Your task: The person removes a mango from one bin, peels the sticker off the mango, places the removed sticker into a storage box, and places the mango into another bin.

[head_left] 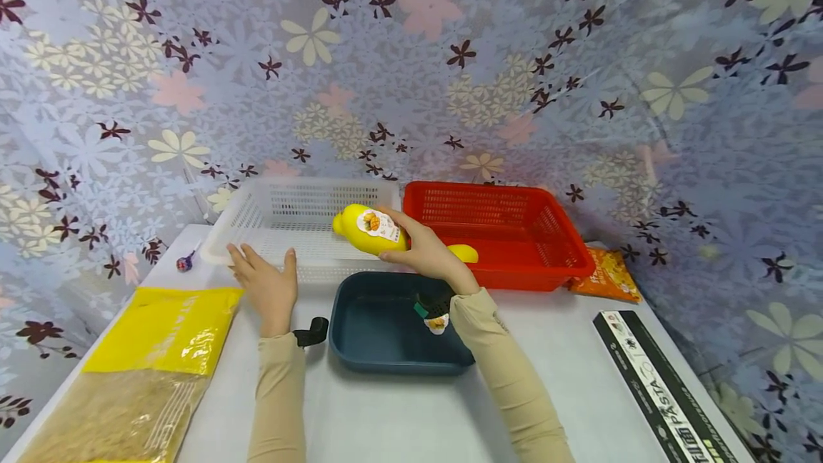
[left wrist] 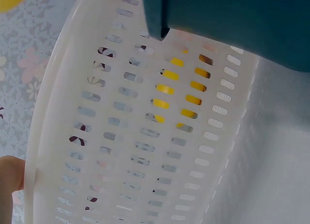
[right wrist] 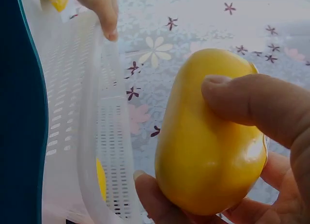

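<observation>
My right hand (head_left: 427, 249) grips a yellow, mango-shaped plastic bottle (head_left: 373, 229) with a printed fruit label, tilted above the white slotted basket (head_left: 257, 252). In the right wrist view the thumb (right wrist: 242, 98) presses on the bottle's smooth side, with other fingers wrapped underneath. My left hand (head_left: 266, 284) touches the white basket's front left rim, fingers spread. Yellow (left wrist: 164, 95) shows through the basket slots in the left wrist view. A dark blue bin (head_left: 386, 363) stands in front, below the right wrist; a round fruit label (head_left: 437, 324) shows in it.
A red basket (head_left: 566, 274) stands right of the white one, and a rounded yellow thing (head_left: 463, 254) shows there behind my right wrist. A yellow-topped bag (head_left: 167, 327) lies left, a lollipop (head_left: 185, 261) behind it. An orange packet (head_left: 607, 274) and a black pasta box (head_left: 662, 391) lie right.
</observation>
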Tool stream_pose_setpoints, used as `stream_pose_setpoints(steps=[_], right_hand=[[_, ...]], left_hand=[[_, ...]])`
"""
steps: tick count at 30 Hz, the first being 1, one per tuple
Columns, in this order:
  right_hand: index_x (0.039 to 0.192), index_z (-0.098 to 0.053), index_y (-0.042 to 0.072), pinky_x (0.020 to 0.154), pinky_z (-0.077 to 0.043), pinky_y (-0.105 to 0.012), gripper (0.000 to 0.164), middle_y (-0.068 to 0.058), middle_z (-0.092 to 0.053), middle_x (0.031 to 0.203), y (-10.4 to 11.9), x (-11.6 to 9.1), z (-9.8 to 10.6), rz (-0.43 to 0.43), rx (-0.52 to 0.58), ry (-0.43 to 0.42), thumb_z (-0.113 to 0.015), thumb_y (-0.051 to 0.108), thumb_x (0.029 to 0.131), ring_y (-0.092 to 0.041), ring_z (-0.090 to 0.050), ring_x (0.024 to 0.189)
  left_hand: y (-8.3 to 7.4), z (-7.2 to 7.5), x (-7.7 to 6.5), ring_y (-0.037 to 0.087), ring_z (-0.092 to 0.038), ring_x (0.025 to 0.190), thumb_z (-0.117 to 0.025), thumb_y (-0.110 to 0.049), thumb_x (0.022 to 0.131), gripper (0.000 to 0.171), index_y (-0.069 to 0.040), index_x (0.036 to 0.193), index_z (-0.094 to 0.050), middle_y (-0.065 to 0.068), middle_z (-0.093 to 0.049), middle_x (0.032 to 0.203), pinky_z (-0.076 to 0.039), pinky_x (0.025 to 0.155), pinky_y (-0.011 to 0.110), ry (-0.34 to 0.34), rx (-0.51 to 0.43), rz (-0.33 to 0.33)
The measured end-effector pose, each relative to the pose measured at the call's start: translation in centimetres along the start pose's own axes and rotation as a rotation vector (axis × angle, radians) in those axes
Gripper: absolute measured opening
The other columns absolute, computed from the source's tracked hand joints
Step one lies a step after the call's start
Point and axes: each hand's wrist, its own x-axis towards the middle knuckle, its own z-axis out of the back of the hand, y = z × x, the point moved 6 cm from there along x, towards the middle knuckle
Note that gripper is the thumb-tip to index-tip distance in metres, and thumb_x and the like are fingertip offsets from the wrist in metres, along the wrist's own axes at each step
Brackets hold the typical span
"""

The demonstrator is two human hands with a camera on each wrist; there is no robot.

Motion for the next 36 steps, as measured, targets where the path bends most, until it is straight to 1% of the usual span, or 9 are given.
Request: stream_pose_setpoints(steps=[3,7,10,15,20,24,29,34,36], right_hand=[[0.153,-0.030,0.020,0.090,-0.052,-0.037,0.080,-0.011,-0.050,0.137,0.1,-1.2,0.3,-0.002,-0.010,-0.005,-0.073,0.020,0.086,-0.026,-0.052,0.107],[0.152,-0.031,0.021,0.088,-0.051,-0.033,0.079,-0.008,-0.051,0.135,0.3,-2.7,0.3,0.004,-0.018,0.001,-0.073,0.022,0.086,-0.023,-0.052,0.106],[0.151,-0.033,0.021,0.089,-0.050,-0.032,0.078,-0.006,-0.052,0.133,0.5,-3.8,0.0,0.020,-0.005,0.012,-0.074,0.023,0.085,-0.022,-0.052,0.106],[0.150,-0.035,0.022,0.089,-0.051,-0.029,0.077,-0.004,-0.051,0.132,0.7,-5.9,-0.4,0.025,0.031,0.040,-0.076,0.022,0.084,-0.020,-0.051,0.106],[0.150,-0.036,0.024,0.090,-0.049,-0.029,0.077,-0.003,-0.050,0.137,1.0,-8.2,-0.8,0.027,-0.010,0.057,-0.076,0.026,0.084,-0.018,-0.050,0.108],[0.149,-0.037,0.024,0.091,-0.049,-0.030,0.078,-0.003,-0.050,0.138,1.2,-9.7,-1.5,0.035,-0.028,0.078,-0.077,0.026,0.083,-0.018,-0.048,0.111],[0.149,-0.037,0.029,0.088,-0.048,-0.030,0.078,0.000,-0.049,0.141,0.7,-11.1,-2.6,-0.001,-0.037,0.112,-0.077,0.029,0.082,-0.015,-0.048,0.110],[0.148,-0.037,0.031,0.099,-0.043,-0.041,0.077,0.001,-0.045,0.147,0.2,-12.4,-3.6,-0.031,-0.021,0.147,-0.076,0.030,0.083,-0.016,-0.046,0.118],[0.148,-0.037,0.031,0.102,-0.042,-0.043,0.077,0.002,-0.045,0.147,0.2,-12.9,-3.9,-0.037,-0.013,0.166,-0.077,0.029,0.082,-0.016,-0.045,0.120]], left_hand=[[0.1,-0.1,0.0,0.054,-0.004,0.144,-0.057,-0.037,0.094,0.088,0.012,0.150,-0.011,0.025,0.002,0.161,-0.006,0.120,0.057,0.016,0.015,0.011],[0.0,0.1,-0.1,0.053,-0.004,0.145,-0.057,-0.037,0.094,0.087,0.012,0.150,-0.012,0.025,0.002,0.161,-0.006,0.121,0.057,0.006,0.027,0.006],[-0.1,0.4,-0.2,0.053,-0.004,0.145,-0.056,-0.036,0.094,0.086,0.012,0.150,-0.012,0.025,0.002,0.161,-0.005,0.121,0.057,0.002,0.023,-0.004],[-0.1,0.3,-0.5,0.054,-0.003,0.145,-0.055,-0.037,0.095,0.085,0.011,0.150,-0.011,0.025,0.003,0.161,-0.005,0.120,0.058,0.029,0.025,-0.009],[-0.2,0.2,-0.7,0.055,-0.004,0.144,-0.055,-0.037,0.095,0.084,0.011,0.150,-0.013,0.025,0.003,0.161,-0.006,0.120,0.059,0.034,0.033,-0.020],[-0.3,0.5,-0.8,0.057,-0.004,0.143,-0.055,-0.036,0.095,0.083,0.013,0.149,-0.015,0.026,0.002,0.161,-0.007,0.119,0.060,0.045,0.033,-0.021],[-0.4,0.7,-1.0,0.058,-0.005,0.142,-0.054,-0.036,0.095,0.084,0.013,0.149,-0.013,0.026,0.001,0.161,-0.010,0.117,0.062,0.065,0.058,-0.024],[-0.6,0.7,-1.3,0.056,-0.003,0.143,-0.052,-0.036,0.097,0.082,0.013,0.149,-0.013,0.028,0.001,0.160,-0.010,0.116,0.064,0.110,0.089,-0.048],[-0.7,0.7,-1.4,0.055,-0.002,0.144,-0.052,-0.036,0.097,0.081,0.014,0.149,-0.014,0.029,0.000,0.160,-0.011,0.116,0.065,0.133,0.108,-0.062]])
